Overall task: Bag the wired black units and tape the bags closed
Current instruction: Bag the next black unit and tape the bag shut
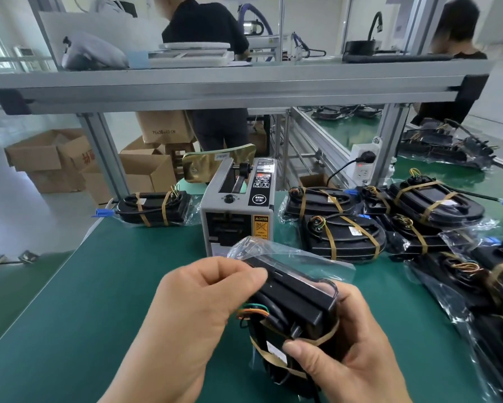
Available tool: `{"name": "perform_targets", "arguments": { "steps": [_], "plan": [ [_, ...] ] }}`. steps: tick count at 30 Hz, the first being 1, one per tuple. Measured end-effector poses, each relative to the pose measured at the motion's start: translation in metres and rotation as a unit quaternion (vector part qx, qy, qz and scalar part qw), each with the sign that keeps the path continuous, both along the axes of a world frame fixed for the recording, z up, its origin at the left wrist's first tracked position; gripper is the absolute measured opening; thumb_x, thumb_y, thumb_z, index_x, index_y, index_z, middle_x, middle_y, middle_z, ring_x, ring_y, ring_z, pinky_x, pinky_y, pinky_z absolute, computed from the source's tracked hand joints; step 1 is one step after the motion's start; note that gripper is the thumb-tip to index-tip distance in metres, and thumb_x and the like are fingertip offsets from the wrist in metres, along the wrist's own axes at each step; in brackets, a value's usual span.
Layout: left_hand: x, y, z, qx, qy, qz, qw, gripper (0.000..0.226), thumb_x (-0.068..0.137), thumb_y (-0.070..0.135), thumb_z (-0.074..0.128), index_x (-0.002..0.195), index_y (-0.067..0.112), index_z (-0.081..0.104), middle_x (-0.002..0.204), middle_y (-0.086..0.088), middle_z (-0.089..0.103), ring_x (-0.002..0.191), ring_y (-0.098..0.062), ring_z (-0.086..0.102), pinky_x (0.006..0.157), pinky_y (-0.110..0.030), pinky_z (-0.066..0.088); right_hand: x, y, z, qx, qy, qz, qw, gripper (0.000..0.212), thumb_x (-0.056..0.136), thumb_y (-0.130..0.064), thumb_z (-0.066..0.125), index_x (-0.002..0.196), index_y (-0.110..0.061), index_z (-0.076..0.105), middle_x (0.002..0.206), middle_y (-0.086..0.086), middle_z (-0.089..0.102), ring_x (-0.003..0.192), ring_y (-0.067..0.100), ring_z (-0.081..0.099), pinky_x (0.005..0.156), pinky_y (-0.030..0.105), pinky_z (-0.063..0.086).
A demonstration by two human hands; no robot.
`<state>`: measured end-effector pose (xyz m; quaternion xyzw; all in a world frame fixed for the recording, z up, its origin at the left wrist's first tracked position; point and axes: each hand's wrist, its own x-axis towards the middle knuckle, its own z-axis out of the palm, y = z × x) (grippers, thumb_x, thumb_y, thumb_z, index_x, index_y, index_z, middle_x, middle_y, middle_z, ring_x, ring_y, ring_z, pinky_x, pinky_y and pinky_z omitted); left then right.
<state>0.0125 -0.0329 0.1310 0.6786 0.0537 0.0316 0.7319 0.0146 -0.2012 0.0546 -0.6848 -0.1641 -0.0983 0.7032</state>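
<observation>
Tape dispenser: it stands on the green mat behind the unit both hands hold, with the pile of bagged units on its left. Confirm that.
Wrong side: the head view shows the pile of bagged units right of the tape dispenser. Otherwise correct: green mat, behind the unit the left hand and right hand hold.

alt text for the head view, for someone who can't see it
A left hand pinches the clear bag over a wired black unit while the right hand grips the unit's lower end, above a green table. A tape dispenser stands behind, with bagged units lying on either side of it.
</observation>
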Motion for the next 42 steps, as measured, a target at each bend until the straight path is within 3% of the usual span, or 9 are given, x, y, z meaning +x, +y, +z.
{"name": "perform_targets", "arguments": {
  "steps": [2, 6, 11, 16, 23, 29, 33, 42],
  "plan": [
    [-0.001, -0.001, 0.003, 0.033, -0.017, 0.005, 0.999, 0.012, 0.063, 0.025, 0.081, 0.061, 0.015, 0.074, 0.045, 0.01, 0.052, 0.038, 0.0, 0.043, 0.044, -0.007, 0.036, -0.001, 0.001, -0.002, -0.019, -0.005, -0.009, 1.0, 0.063, 0.061, -0.06, 0.085, 0.115, -0.04, 0.06, 0.105, -0.001, 0.073, 0.088, 0.017, 0.071, 0.077, 0.02, 0.055],
    [0.0, 0.0, 0.003, 0.056, -0.023, -0.001, 0.998, 0.011, 0.065, 0.027, 0.077, 0.065, 0.016, 0.076, 0.058, 0.002, 0.067, 0.046, -0.002, 0.052, 0.049, -0.01, 0.042, -0.003, 0.003, -0.006, -0.044, -0.012, -0.017, 0.999, 0.068, 0.063, -0.06, 0.084, 0.121, -0.036, 0.057, 0.104, 0.0, 0.073, 0.088, 0.02, 0.071, 0.075, 0.03, 0.057],
    [0.005, -0.001, -0.003, 0.047, 0.006, 0.006, 0.999, 0.015, 0.064, 0.026, 0.077, 0.066, 0.011, 0.076, 0.065, -0.008, 0.071, 0.054, -0.01, 0.06, 0.05, -0.015, 0.048, -0.007, 0.006, -0.004, -0.063, -0.036, -0.023, 0.997, 0.061, 0.066, -0.053, 0.084, 0.12, -0.038, 0.058, 0.102, -0.006, 0.073, 0.086, 0.016, 0.071, 0.076, 0.023, 0.057],
    [0.007, 0.0, -0.008, 0.049, 0.009, 0.017, 0.999, 0.016, 0.064, 0.027, 0.076, 0.067, 0.011, 0.075, 0.062, -0.005, 0.068, 0.054, -0.011, 0.059, 0.052, -0.018, 0.049, -0.007, 0.005, -0.004, -0.06, -0.037, -0.018, 0.997, 0.06, 0.065, -0.046, 0.084, 0.119, -0.039, 0.057, 0.108, -0.006, 0.073, 0.093, 0.018, 0.071, 0.08, 0.025, 0.056],
    [0.008, -0.002, -0.008, 0.057, -0.002, 0.026, 0.998, 0.013, 0.066, 0.021, 0.076, 0.056, 0.015, 0.071, 0.049, 0.006, 0.055, 0.041, -0.002, 0.045, 0.043, -0.012, 0.039, -0.007, 0.005, -0.004, -0.062, -0.04, -0.019, 0.997, 0.06, 0.065, -0.046, 0.084, 0.118, -0.04, 0.057, 0.108, -0.006, 0.073, 0.094, 0.019, 0.071, 0.081, 0.024, 0.056],
    [0.01, 0.0, -0.011, 0.087, -0.005, 0.025, 0.996, 0.017, 0.061, 0.03, 0.082, 0.062, 0.016, 0.073, 0.056, 0.002, 0.062, 0.051, -0.007, 0.052, 0.054, -0.021, 0.045, -0.007, 0.005, -0.004, -0.065, -0.047, -0.017, 0.997, 0.058, 0.066, -0.046, 0.083, 0.118, -0.042, 0.057, 0.105, -0.007, 0.073, 0.091, 0.017, 0.072, 0.079, 0.023, 0.056],
    [0.009, -0.001, -0.014, 0.096, -0.003, 0.039, 0.995, 0.022, 0.056, 0.036, 0.073, 0.064, 0.015, 0.072, 0.059, -0.002, 0.065, 0.055, -0.013, 0.056, 0.059, -0.031, 0.049, -0.008, 0.006, -0.002, -0.066, -0.055, -0.018, 0.996, 0.056, 0.066, -0.047, 0.083, 0.116, -0.042, 0.058, 0.101, -0.009, 0.074, 0.087, 0.013, 0.072, 0.077, 0.018, 0.054],
    [0.006, 0.002, -0.015, 0.114, -0.002, 0.034, 0.993, 0.018, 0.06, 0.036, 0.076, 0.066, 0.018, 0.072, 0.061, -0.008, 0.067, 0.054, -0.015, 0.057, 0.054, -0.026, 0.05, -0.008, 0.008, -0.001, -0.079, -0.07, -0.022, 0.994, 0.056, 0.065, -0.046, 0.082, 0.115, -0.045, 0.058, 0.096, -0.013, 0.073, 0.082, 0.009, 0.07, 0.073, 0.012, 0.052]
  ]
}}
